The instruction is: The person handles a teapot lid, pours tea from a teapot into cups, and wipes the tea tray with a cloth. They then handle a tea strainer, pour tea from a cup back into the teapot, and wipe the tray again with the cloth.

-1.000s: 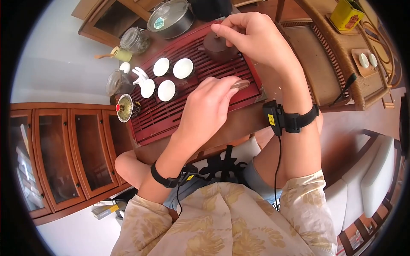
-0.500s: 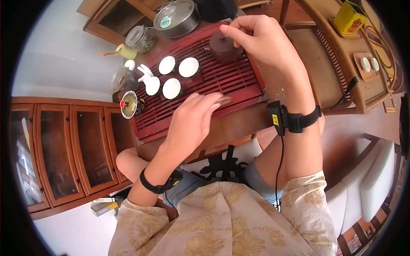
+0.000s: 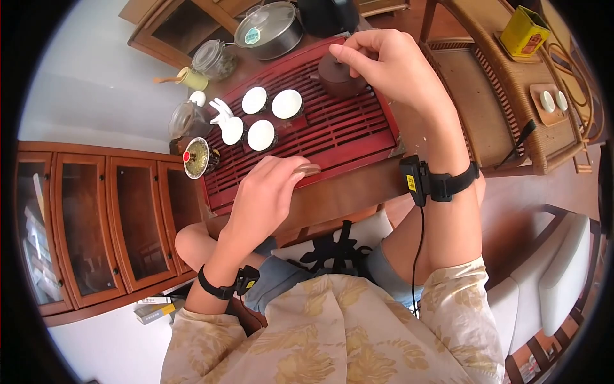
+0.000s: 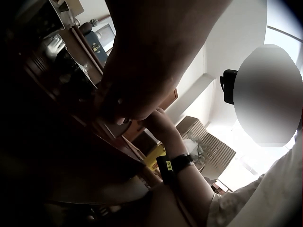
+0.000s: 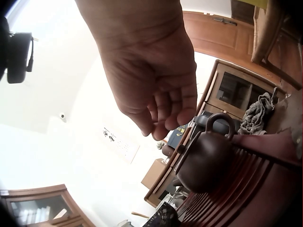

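Note:
My left hand [image 3: 259, 198] pinches a small flat brown piece [image 3: 308, 169] with a rounded edge, held over the near edge of the red slatted tea tray [image 3: 358, 150]. In the left wrist view this hand is dark, in shadow. My right hand [image 3: 387, 67] hovers by the dark brown teapot [image 3: 339, 80] at the tray's far right. Seen from the right wrist, its fingers [image 5: 173, 118] hang loosely curled with nothing between them, just beyond the knob [image 5: 181, 149] of the teapot's lid. Several white-lined cups [image 3: 261, 136] stand on the tray's left half.
A patterned bowl with a red knob [image 3: 196, 159] sits at the tray's left corner. Behind are glass jars [image 3: 214, 61], a white figurine [image 3: 222, 112] and a glass-lidded pot [image 3: 268, 32]. To the right stands a wicker shelf [image 3: 524, 115] with a yellow tin [image 3: 524, 33].
My left hand has moved left and back toward the body, carrying the flat brown piece away from in front of the teapot. The right hand has stayed nearly still by the teapot.

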`<action>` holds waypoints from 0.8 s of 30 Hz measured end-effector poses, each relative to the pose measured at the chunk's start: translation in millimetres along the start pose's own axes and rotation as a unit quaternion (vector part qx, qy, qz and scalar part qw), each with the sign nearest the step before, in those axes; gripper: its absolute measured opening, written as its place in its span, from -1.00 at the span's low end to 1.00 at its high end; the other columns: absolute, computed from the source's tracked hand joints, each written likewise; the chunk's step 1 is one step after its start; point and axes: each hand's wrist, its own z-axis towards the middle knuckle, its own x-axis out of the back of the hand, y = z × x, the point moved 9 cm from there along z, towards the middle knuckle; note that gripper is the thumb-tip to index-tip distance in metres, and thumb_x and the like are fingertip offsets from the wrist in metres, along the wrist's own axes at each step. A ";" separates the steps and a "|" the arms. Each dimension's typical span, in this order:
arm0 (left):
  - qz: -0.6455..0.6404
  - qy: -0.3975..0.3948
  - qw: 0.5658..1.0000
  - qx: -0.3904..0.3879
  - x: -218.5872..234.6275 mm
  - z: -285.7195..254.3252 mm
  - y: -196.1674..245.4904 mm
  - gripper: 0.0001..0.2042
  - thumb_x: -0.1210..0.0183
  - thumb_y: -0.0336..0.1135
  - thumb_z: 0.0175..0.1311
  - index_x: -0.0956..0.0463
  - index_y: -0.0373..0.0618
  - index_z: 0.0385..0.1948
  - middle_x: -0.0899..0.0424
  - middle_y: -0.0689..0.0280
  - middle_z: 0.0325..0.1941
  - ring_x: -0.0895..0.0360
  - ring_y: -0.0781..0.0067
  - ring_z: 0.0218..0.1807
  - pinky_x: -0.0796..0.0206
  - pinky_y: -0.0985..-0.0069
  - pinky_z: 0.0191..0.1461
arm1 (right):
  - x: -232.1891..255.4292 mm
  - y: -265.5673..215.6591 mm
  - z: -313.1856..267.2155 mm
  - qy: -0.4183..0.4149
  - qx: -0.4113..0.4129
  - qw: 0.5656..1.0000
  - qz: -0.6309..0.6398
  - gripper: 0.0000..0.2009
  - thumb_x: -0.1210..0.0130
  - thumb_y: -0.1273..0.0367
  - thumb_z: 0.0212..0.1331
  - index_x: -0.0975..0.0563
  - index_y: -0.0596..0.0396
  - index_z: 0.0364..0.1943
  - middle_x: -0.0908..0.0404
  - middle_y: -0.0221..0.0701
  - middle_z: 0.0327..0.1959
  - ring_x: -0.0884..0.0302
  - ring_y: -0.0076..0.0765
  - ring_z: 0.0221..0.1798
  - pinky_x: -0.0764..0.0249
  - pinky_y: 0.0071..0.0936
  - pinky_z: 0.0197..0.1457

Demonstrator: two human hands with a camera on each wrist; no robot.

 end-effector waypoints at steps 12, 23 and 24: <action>-0.073 0.036 0.995 -0.062 -37.4 57.9 30.0 -0.80 -0.34 -0.53 0.48 -0.74 -0.22 0.08 -0.84 0.05 -0.05 -0.78 0.00 -0.07 -0.62 0.23 0.04 | -1.7 1.2 0.8 -0.003 0.008 1.000 -0.007 -0.63 -0.40 0.10 0.50 -0.84 0.18 -0.13 -0.72 -0.44 -0.51 -0.59 -0.57 -0.41 -0.53 -0.44 -0.27; -0.039 0.013 0.998 -0.043 -31.3 43.0 15.0 -0.80 -0.37 -0.50 0.48 -0.75 -0.22 0.07 -0.81 0.04 -0.13 -0.75 0.01 -0.17 -0.60 0.27 -0.06 | -0.8 3.3 -1.6 0.005 0.006 1.000 -0.011 -0.62 -0.40 0.09 0.50 -0.84 0.19 -0.13 -0.73 -0.43 -0.51 -0.62 -0.56 -0.40 -0.53 -0.45 -0.27; -0.040 0.018 0.998 -0.035 -27.8 38.5 9.7 -0.80 -0.37 -0.50 0.48 -0.75 -0.21 0.07 -0.81 0.04 -0.13 -0.76 0.01 -0.17 -0.60 0.28 -0.06 | -1.1 3.5 -1.8 0.005 0.006 1.000 -0.013 -0.62 -0.40 0.09 0.50 -0.84 0.19 -0.14 -0.73 -0.43 -0.51 -0.62 -0.57 -0.40 -0.53 -0.45 -0.27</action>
